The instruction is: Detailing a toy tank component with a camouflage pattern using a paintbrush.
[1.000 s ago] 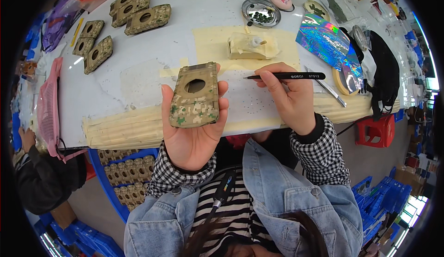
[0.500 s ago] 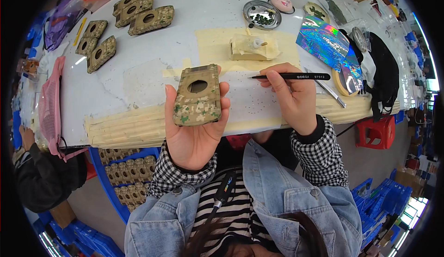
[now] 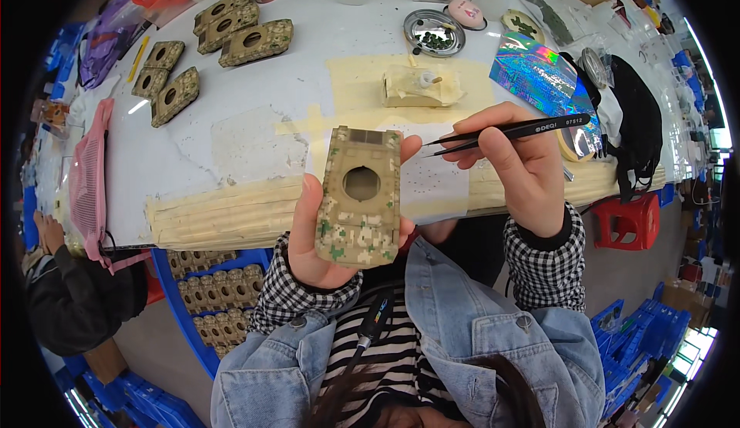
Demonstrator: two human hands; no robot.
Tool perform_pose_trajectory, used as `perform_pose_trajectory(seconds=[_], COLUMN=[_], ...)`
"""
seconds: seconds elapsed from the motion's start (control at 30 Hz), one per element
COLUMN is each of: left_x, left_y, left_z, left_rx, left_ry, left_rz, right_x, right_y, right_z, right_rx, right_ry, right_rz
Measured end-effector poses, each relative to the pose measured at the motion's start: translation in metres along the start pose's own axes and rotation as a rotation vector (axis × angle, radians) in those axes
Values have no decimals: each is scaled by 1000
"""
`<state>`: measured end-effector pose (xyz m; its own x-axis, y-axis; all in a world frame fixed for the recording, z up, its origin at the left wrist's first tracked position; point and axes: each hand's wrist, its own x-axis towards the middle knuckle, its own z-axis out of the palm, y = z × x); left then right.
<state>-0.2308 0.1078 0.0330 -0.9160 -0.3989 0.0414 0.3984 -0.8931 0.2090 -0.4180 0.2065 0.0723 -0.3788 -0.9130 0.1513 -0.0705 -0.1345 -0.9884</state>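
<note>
Head view: held upright in left hand (image 3: 324,235), fingers clamped on its long edges, a camouflage-painted tank hull (image 3: 359,197) with round hole, above lap, just off the table edge (image 3: 223,216). Pinched shut in right hand (image 3: 516,166), black tweezers (image 3: 509,130), tips just beside hull's top corner. Bare white tabletop behind; more hulls (image 3: 247,35) far left.

Camouflaged shell (image 3: 358,201) upright beside black tweezers (image 3: 509,130)

The model hull (image 3: 358,201) is held up before the worktop (image 3: 231,131), tweezers (image 3: 509,130) to its right; more hulls (image 3: 231,31) lie far left, a dish (image 3: 433,33) behind.
</note>
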Motion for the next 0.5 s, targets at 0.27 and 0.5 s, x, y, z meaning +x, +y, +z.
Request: perform_pose_trajectory(seconds=[0.27,0.5], left_x=[-12,-16], left_y=[2,0], left_z=[-12,-12], left_rx=[-134,-192], left_ry=[-145,-166], left_rz=[-112,-116], right_x=[5,9], right_y=[-11,-14], right_z=[-4,-5], right_rx=[59,16], right_ry=[-55,-83], right_rz=[85,109])
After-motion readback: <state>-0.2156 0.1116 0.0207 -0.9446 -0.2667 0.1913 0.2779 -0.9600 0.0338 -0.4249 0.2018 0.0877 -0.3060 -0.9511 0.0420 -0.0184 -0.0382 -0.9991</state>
